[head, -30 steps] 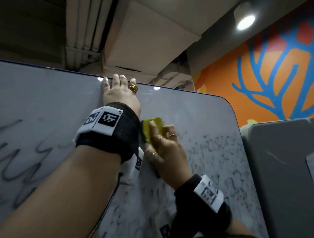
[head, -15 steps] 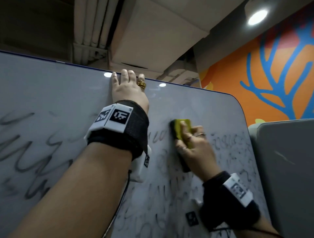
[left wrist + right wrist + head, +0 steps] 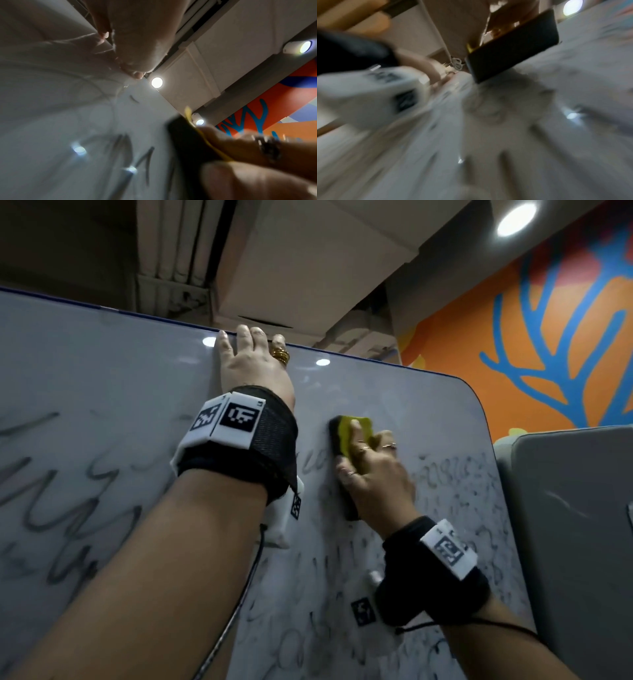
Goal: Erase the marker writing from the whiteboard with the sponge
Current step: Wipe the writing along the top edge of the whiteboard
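The whiteboard (image 3: 102, 371) fills the head view, with dark marker writing (image 3: 51, 508) at the left and fainter smeared scribbles (image 3: 455, 474) at the right and below. My right hand (image 3: 373, 474) grips a yellow sponge (image 3: 346, 433) and presses its dark side flat on the board, near the upper right corner. My left hand (image 3: 253, 364) lies flat on the board, its fingertips at the top edge. The left wrist view shows the left hand (image 3: 137, 33) on the board and the blurred sponge (image 3: 185, 142). The right wrist view, blurred, shows the sponge (image 3: 513, 54) on the board.
A second grey panel (image 3: 575, 525) stands just right of the whiteboard's rounded corner. Behind it is an orange wall with a blue branching mural (image 3: 548, 337). Ceiling ducts and a round lamp (image 3: 516, 219) are overhead.
My right hand has slid the sponge to the right, away from my left wrist, then slightly upward. My left hand has stayed at the board's top edge.
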`<action>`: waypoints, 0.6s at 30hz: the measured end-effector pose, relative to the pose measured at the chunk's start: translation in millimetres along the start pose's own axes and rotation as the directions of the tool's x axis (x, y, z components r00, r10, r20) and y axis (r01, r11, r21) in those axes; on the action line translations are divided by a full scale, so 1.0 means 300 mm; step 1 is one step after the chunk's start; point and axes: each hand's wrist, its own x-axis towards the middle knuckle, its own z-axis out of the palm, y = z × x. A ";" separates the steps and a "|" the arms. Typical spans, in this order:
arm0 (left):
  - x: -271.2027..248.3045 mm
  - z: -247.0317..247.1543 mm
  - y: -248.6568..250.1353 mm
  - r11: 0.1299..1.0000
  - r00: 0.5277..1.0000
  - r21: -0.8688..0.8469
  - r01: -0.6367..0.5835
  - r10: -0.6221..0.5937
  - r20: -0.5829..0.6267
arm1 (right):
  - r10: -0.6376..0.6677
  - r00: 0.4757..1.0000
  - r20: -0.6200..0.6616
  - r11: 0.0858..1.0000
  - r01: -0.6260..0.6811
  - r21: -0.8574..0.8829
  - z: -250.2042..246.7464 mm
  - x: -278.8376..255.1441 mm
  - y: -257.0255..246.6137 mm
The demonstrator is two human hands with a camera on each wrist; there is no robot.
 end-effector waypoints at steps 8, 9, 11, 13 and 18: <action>0.025 0.005 -0.030 1.000 0.999 0.014 -0.027 0.027 0.031 | 0.007 0.999 0.050 0.986 0.001 -0.167 -0.010 0.058 0.064; 0.025 0.003 -0.029 0.999 0.999 0.012 -0.030 0.029 0.036 | 0.105 0.994 0.021 0.989 -0.102 -0.108 -0.013 0.080 0.102; 0.024 -0.001 -0.015 0.999 0.998 0.034 -0.031 0.029 0.053 | 0.212 0.977 -0.031 0.977 -0.212 -0.007 -0.015 0.100 0.135; 0.028 0.007 -0.001 0.998 0.998 0.055 -0.025 0.022 0.060 | 0.171 0.985 -0.032 0.985 -0.171 0.022 -0.007 0.087 0.098; 0.044 0.036 -0.010 0.998 0.999 0.066 -0.017 0.015 0.035 | -0.202 0.978 0.057 0.975 0.206 -0.087 0.027 -0.041 -0.070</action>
